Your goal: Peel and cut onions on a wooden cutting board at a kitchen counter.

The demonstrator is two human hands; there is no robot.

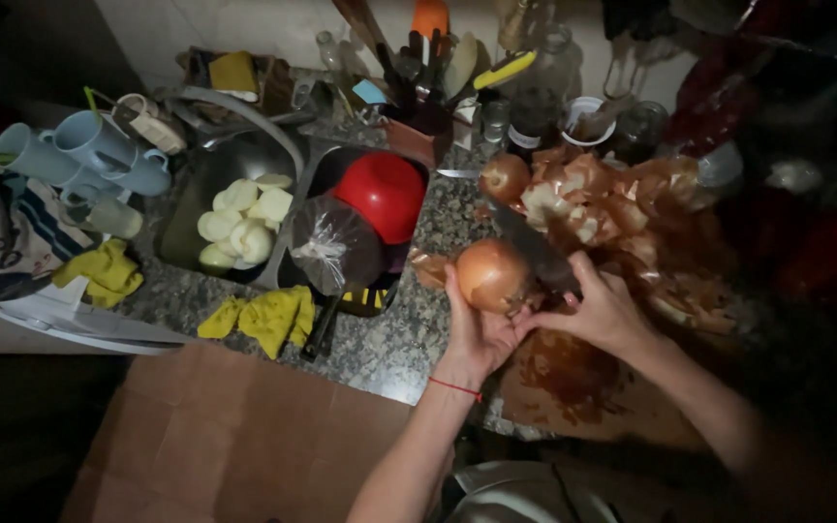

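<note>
Your left hand [477,334], fingers curled shut, cups 1 unpeeled brown onion [492,274] from below, just above the speckled stone table [380,344]. Your right hand [601,312] is closed on the handle of 1 dark knife [533,247], blade lying against the onion's far side. Behind the blade: 1 heap of onion skins [622,208] on the table, with a 2nd onion [505,177] at its left edge. Under your wrists: 1 wooden board [573,383] scattered with skin scraps. Left of the onion, the sink [201,208] holds several peeled pale vegetables [242,221], 1 red bowl [385,194] and 1 clear bag [333,244]. 2 yellow cloths [263,318] lie near the sink's front edge. Several pale blue mugs [89,155] sit at far left.
</note>
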